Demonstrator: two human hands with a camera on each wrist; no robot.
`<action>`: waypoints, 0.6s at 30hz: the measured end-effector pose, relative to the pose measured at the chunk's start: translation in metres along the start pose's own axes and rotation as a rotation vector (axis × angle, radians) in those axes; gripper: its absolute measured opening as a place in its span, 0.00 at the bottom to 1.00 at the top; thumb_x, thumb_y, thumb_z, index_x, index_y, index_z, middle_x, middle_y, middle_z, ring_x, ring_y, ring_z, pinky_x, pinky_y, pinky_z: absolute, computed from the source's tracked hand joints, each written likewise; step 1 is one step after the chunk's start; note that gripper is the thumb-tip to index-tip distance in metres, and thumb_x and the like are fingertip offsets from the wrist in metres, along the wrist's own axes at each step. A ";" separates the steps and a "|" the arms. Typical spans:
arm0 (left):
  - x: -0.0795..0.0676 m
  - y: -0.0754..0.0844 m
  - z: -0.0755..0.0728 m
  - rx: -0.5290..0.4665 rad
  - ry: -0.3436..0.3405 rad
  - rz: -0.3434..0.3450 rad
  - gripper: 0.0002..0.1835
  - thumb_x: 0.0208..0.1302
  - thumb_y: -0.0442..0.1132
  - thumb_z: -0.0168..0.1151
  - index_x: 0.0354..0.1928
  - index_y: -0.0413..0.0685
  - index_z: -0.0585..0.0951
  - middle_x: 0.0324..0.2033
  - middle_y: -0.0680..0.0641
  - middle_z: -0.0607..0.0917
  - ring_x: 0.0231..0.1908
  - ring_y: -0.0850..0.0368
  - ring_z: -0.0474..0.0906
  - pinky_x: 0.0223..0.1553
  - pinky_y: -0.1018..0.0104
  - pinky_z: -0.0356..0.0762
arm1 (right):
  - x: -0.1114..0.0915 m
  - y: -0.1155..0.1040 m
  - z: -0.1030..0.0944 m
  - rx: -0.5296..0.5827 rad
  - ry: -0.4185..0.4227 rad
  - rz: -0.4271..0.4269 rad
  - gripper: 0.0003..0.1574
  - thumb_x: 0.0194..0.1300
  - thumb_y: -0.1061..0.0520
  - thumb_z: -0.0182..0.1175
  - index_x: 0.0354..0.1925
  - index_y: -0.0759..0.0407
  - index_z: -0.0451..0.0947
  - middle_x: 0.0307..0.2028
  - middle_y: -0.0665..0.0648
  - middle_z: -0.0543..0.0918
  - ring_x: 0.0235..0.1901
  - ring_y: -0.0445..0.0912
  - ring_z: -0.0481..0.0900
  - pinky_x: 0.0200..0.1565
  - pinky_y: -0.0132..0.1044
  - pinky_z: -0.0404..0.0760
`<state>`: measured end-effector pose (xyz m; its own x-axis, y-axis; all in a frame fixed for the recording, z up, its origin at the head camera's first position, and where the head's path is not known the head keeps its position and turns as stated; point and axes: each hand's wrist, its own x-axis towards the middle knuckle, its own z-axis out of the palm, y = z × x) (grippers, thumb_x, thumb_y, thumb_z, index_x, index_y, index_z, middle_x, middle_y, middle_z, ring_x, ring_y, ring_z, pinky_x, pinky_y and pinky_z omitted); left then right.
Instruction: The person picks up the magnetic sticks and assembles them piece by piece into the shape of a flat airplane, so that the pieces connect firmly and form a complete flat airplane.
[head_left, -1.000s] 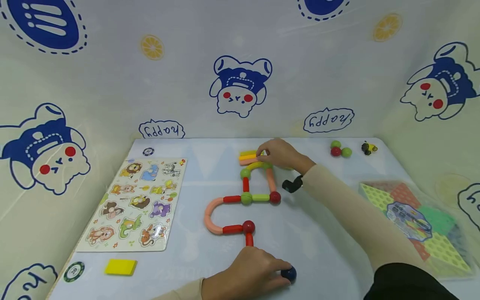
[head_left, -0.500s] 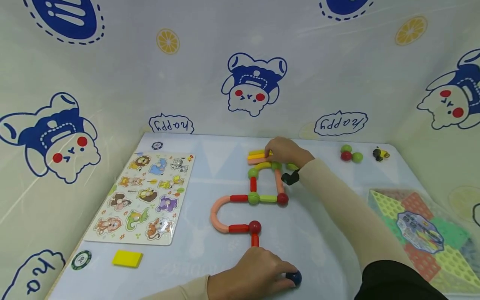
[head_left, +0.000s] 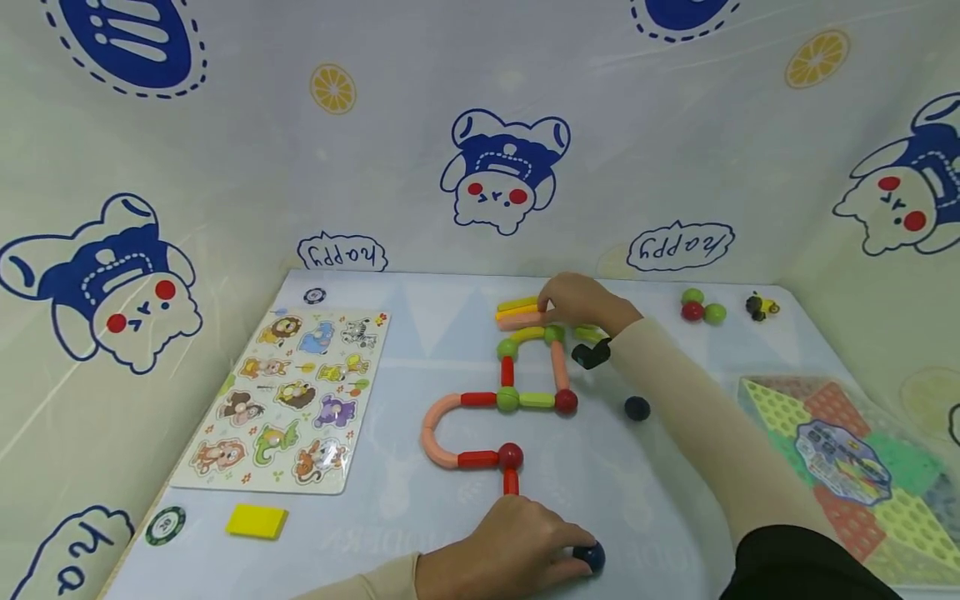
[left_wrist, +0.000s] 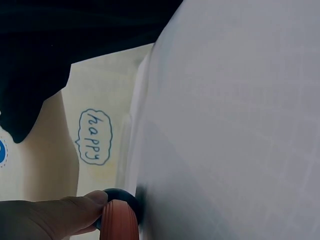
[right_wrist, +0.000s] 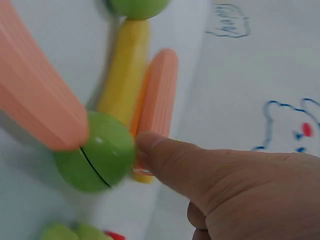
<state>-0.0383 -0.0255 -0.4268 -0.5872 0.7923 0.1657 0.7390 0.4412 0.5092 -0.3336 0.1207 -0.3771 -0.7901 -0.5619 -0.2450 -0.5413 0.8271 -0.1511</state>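
Observation:
My left hand (head_left: 510, 546) pinches a dark blue ball (head_left: 589, 557) near the table's front. In the left wrist view, a reddish ribbed stick (left_wrist: 119, 220) stands before that ball (left_wrist: 131, 199). At the back, my right hand (head_left: 588, 300) pinches the end of a salmon stick (head_left: 521, 321), which lies beside yellow and orange sticks (head_left: 517, 305). Just in front is a joined figure of sticks and balls: a yellow curved stick (head_left: 529, 332), green balls (head_left: 507, 399), red balls (head_left: 566, 402), red sticks (head_left: 477, 459) and a salmon arch (head_left: 431, 430).
A second dark ball (head_left: 637, 408) lies beside my right forearm. An animal puzzle board (head_left: 347, 450), a yellow block (head_left: 257, 522) and a round chip (head_left: 165, 526) are left. At right are loose balls (head_left: 692, 312), a small yellow-black toy (head_left: 761, 306) and a bagged set (head_left: 843, 467).
My right hand has shifted slightly right at the stick pile. The dark ball beside the right forearm has come into view. My left hand keeps its pinch on the blue ball.

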 end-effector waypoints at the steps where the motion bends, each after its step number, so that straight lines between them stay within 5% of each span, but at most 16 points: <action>1: 0.000 0.000 0.001 -0.003 0.002 0.001 0.15 0.62 0.51 0.60 0.49 0.58 0.83 0.31 0.66 0.84 0.26 0.86 0.69 0.24 0.89 0.61 | -0.007 0.001 -0.002 -0.003 0.021 0.006 0.14 0.60 0.46 0.64 0.41 0.50 0.84 0.35 0.50 0.80 0.37 0.49 0.71 0.42 0.40 0.73; 4: 0.002 0.000 0.002 -0.018 0.010 0.001 0.15 0.62 0.50 0.61 0.49 0.57 0.83 0.32 0.66 0.84 0.27 0.85 0.71 0.26 0.89 0.62 | -0.034 0.004 -0.004 0.036 0.101 0.026 0.15 0.59 0.45 0.64 0.41 0.50 0.84 0.32 0.49 0.80 0.33 0.47 0.72 0.36 0.38 0.73; 7: 0.002 0.000 0.003 -0.011 0.019 -0.002 0.15 0.62 0.50 0.61 0.49 0.58 0.83 0.32 0.66 0.84 0.28 0.84 0.72 0.28 0.89 0.62 | -0.074 0.001 0.003 0.189 0.193 0.084 0.17 0.56 0.42 0.66 0.41 0.49 0.84 0.24 0.51 0.77 0.26 0.48 0.71 0.28 0.37 0.72; 13: 0.001 0.000 0.003 0.032 0.051 0.016 0.13 0.61 0.51 0.62 0.46 0.59 0.84 0.32 0.66 0.84 0.29 0.83 0.73 0.28 0.89 0.62 | -0.170 -0.036 0.060 0.757 0.239 0.300 0.26 0.48 0.32 0.66 0.39 0.45 0.83 0.15 0.52 0.66 0.17 0.47 0.64 0.18 0.34 0.62; 18: 0.001 0.000 0.003 0.054 0.080 0.022 0.14 0.60 0.51 0.63 0.46 0.59 0.85 0.31 0.66 0.84 0.28 0.82 0.73 0.26 0.89 0.62 | -0.226 -0.071 0.108 1.197 0.246 0.465 0.25 0.50 0.40 0.69 0.40 0.55 0.84 0.14 0.51 0.66 0.13 0.42 0.57 0.15 0.31 0.55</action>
<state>-0.0377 -0.0235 -0.4293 -0.5932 0.7671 0.2441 0.7676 0.4474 0.4590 -0.0858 0.1903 -0.4144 -0.9333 -0.1045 -0.3436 0.2840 0.3707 -0.8842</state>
